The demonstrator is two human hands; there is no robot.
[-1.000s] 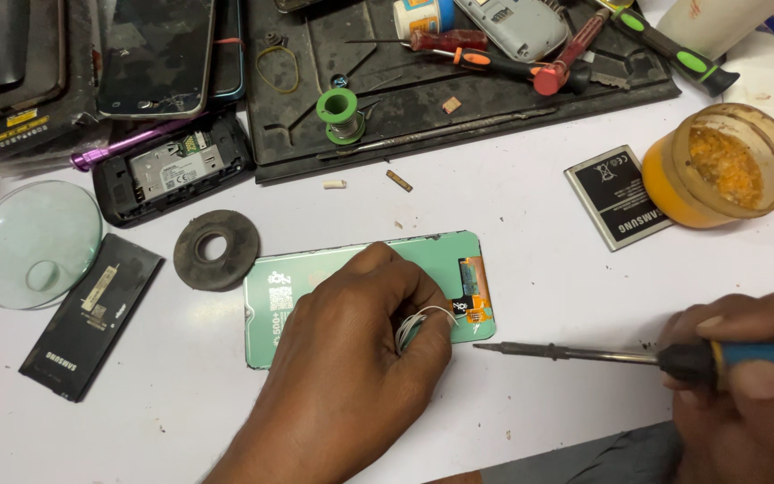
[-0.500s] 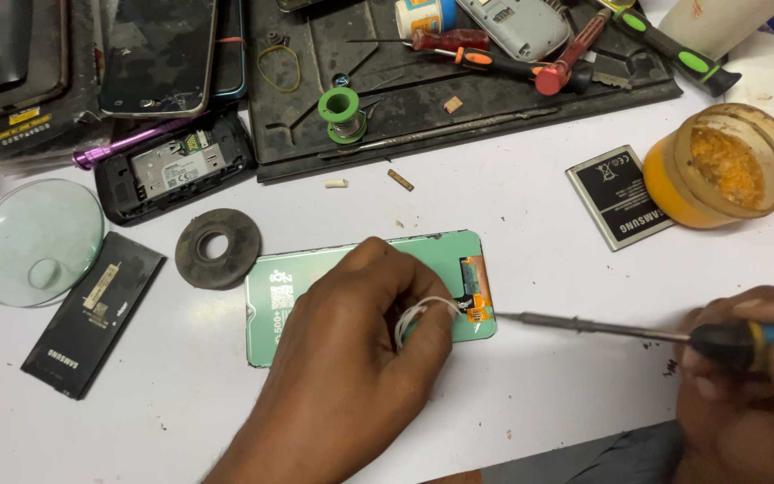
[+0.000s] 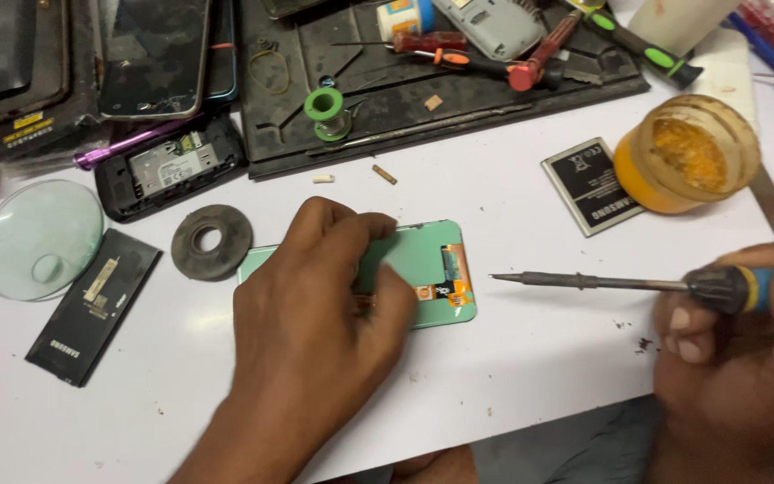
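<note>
From the head view, a green-backed phone screen panel [image 3: 423,260] is being pinned flat on the white desk [image 3: 512,376] by the left hand [image 3: 315,314], fingers curled down over its middle; whether anything is pinched beneath them cannot be told. An orange flex strip [image 3: 455,278] is being left exposed at the panel's right end. A soldering iron [image 3: 602,283] is being gripped in the closed right hand [image 3: 736,358], its tip being held level, just right of the panel and not touching it. A flat battery [image 3: 589,185] and an orange flux jar [image 3: 684,154] are lying beyond the iron, a grey ring [image 3: 211,242] and a round glass lens [image 3: 39,238] to the left.
</note>
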